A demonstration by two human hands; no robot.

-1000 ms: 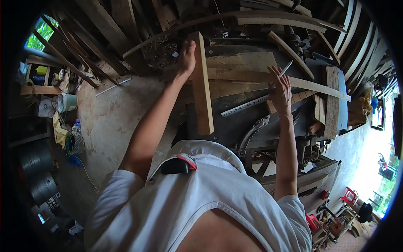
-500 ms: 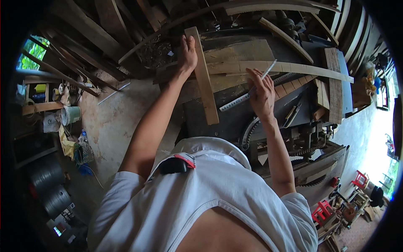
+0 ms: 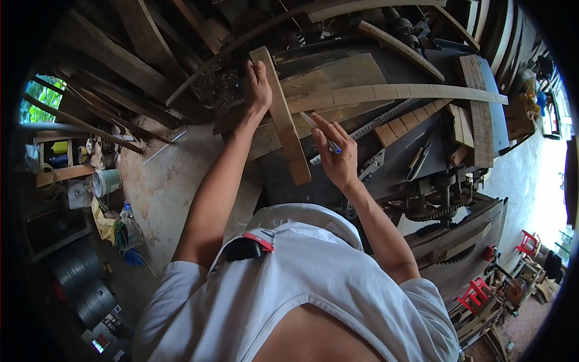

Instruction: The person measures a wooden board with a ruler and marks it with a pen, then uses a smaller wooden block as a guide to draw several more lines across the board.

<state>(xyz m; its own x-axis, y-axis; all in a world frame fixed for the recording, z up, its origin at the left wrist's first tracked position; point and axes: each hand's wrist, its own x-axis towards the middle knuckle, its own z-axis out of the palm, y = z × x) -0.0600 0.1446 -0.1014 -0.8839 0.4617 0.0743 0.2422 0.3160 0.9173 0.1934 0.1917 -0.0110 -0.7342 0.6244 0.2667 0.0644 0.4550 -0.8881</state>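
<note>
My left hand [image 3: 258, 90] grips the far part of a flat wooden board [image 3: 281, 114], its fingers against the board's left edge and face. The board lies crosswise over other timber and points toward my body. My right hand [image 3: 339, 151] is closed around a slim white pen [image 3: 309, 120] with a blue end, just right of the board. The pen's tip points up and left toward it. A metal ruler [image 3: 381, 122] with printed numbers lies on the dark bench, partly hidden by my right hand. Beyond it runs a long curved wooden strip [image 3: 386, 93] with crosswise marks.
A shorter marked wooden piece [image 3: 413, 122] and a rough plank [image 3: 476, 114] lie to the right. Below them is machinery with a toothed gear [image 3: 440, 212] and a circular saw blade [image 3: 457, 254]. Long timbers [image 3: 114, 57] lean at the far left. A bucket [image 3: 107, 181] stands on the left.
My right hand has moved left and nearer to me with the pen, whose tip has swung from upper right to upper left. My left hand still grips the board, which appears slightly further left.
</note>
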